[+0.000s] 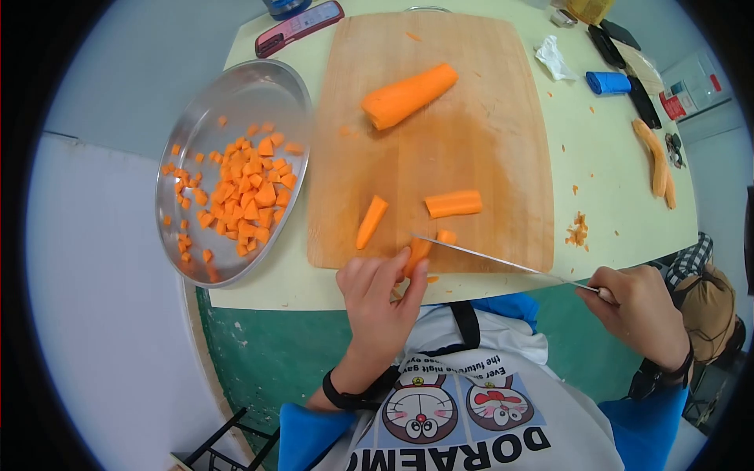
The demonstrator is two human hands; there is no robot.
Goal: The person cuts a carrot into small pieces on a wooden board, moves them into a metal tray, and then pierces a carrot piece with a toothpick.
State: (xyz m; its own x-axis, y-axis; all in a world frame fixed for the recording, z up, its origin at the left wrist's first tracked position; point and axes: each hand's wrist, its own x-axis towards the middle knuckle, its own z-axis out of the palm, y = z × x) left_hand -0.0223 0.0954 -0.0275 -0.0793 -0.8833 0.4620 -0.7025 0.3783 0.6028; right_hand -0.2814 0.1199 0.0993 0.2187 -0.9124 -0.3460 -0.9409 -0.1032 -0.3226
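My left hand [381, 294] pinches a carrot stick [419, 253] at the near edge of the wooden cutting board [471, 141]. My right hand [640, 310] grips the handle of a knife [487, 256], whose thin blade lies across that stick, with a small cut bit [446, 235] just beyond it. Two more carrot sticks [371, 222] [453, 204] lie mid-board, and a large carrot chunk [408, 96] rests near the far end.
A steel plate [236, 86] with several diced carrot cubes [243, 192] sits left of the board. Carrot peels [656, 157], scraps [579, 230], a blue roll [609, 82], crumpled paper [554, 59] and dark objects lie right. A red case [298, 27] lies at the far edge.
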